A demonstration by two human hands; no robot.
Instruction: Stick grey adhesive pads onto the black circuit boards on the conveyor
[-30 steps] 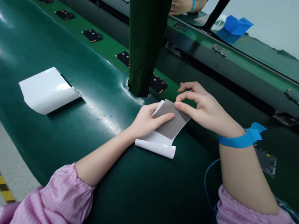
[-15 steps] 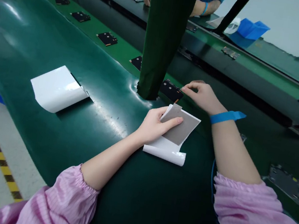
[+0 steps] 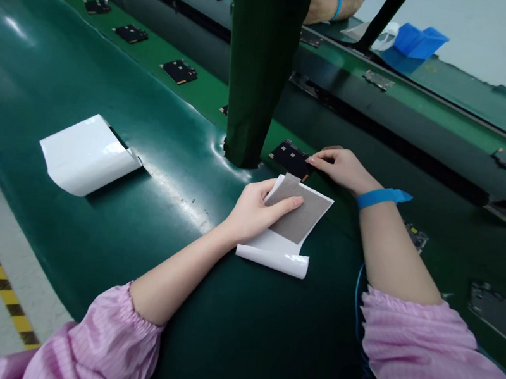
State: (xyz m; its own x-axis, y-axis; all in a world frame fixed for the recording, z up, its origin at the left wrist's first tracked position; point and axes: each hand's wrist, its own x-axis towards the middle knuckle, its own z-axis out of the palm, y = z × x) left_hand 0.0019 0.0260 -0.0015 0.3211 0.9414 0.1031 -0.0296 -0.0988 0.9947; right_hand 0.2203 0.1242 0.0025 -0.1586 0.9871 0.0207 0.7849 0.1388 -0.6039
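Note:
My left hand (image 3: 254, 212) is closed on a grey sheet (image 3: 299, 216) with a curled white backing (image 3: 273, 258), holding it on the dark green table cover (image 3: 144, 211). My right hand (image 3: 343, 167), with a blue wrist strap (image 3: 379, 197), reaches forward to the conveyor. Its fingers are pinched against the near edge of a black circuit board (image 3: 290, 155) on the belt. What sits between the fingertips is too small to make out.
A green post (image 3: 257, 68) stands just behind my left hand. A loose white sheet (image 3: 88, 154) lies to the left. More black boards (image 3: 179, 70) ride the green conveyor (image 3: 192, 87). Another person's hand (image 3: 323, 5) rests across the line, near a blue tray (image 3: 418, 41).
My right hand left the grey sheet and moved forward to the black board on the belt. That board has travelled slightly along the conveyor. My left hand keeps the sheet in place.

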